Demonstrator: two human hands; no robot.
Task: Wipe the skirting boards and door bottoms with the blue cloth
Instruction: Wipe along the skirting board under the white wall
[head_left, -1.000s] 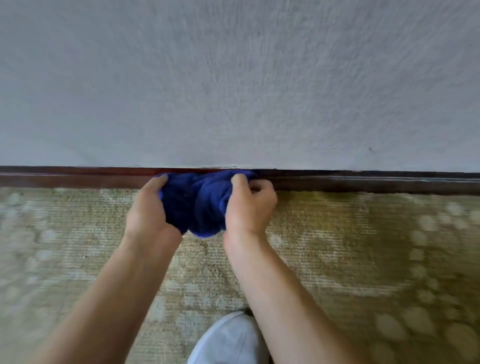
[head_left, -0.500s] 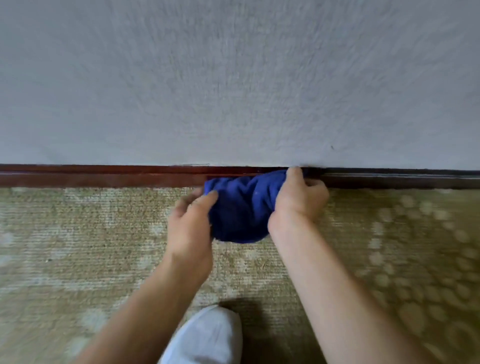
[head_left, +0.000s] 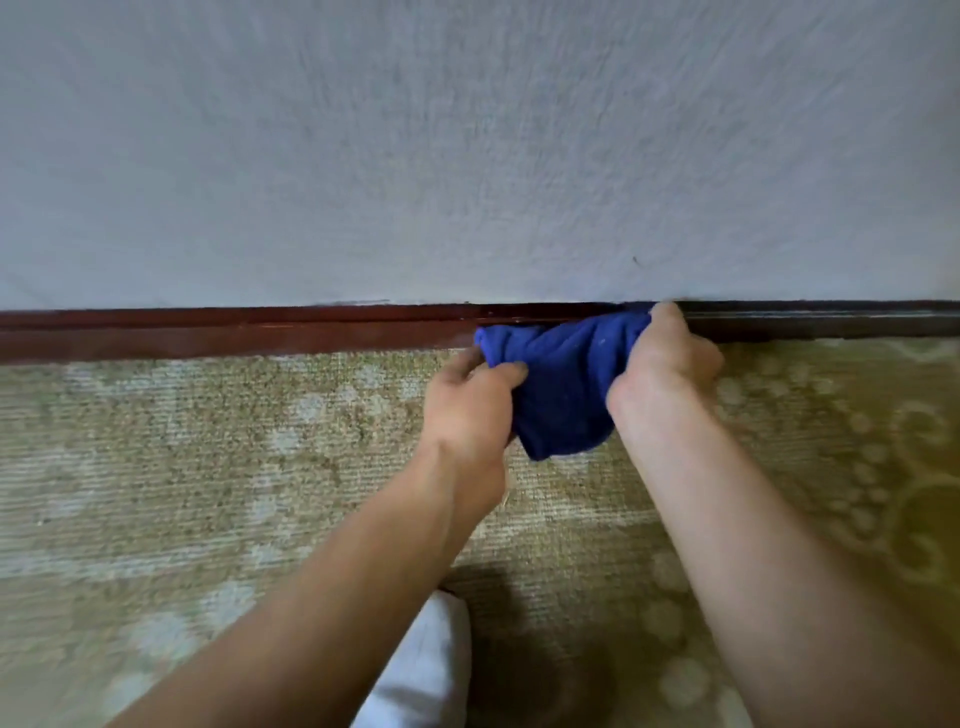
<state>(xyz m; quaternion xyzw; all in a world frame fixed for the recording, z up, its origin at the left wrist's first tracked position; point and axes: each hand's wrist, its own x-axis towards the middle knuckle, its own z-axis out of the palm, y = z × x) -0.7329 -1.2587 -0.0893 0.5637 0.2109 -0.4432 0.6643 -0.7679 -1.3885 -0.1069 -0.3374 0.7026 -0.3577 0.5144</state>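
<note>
The soft, bunched-up blue cloth (head_left: 563, 384) is pressed against the long, dark red-brown wooden skirting board (head_left: 234, 332), at the spot where the board meets the floor. The top of the cloth touches the board, and the rest of it hangs down over the carpet.

The cloth is held at both ends. The left hand (head_left: 470, 410) is curled round its left side, so that grip is closed on the cloth. The right hand (head_left: 662, 364) is curled round its right side and pushes it onto the board, with one finger up by the top edge. That grip is closed on the cloth too.

Above the board, a pale grey, rough wall (head_left: 467, 145) is seen. Below it lies a green-gold patterned carpet (head_left: 208, 457). A white shoe tip (head_left: 426, 670) is seen at the bottom, between the two arms.

The job looks to be partway done. The board to the left of the cloth looks shiny, so it may be wiped already, but that cannot be told for sure. The stretch to the right looks darker and is probably still to be done. No door is seen here, so the door bottoms are likely still left.
</note>
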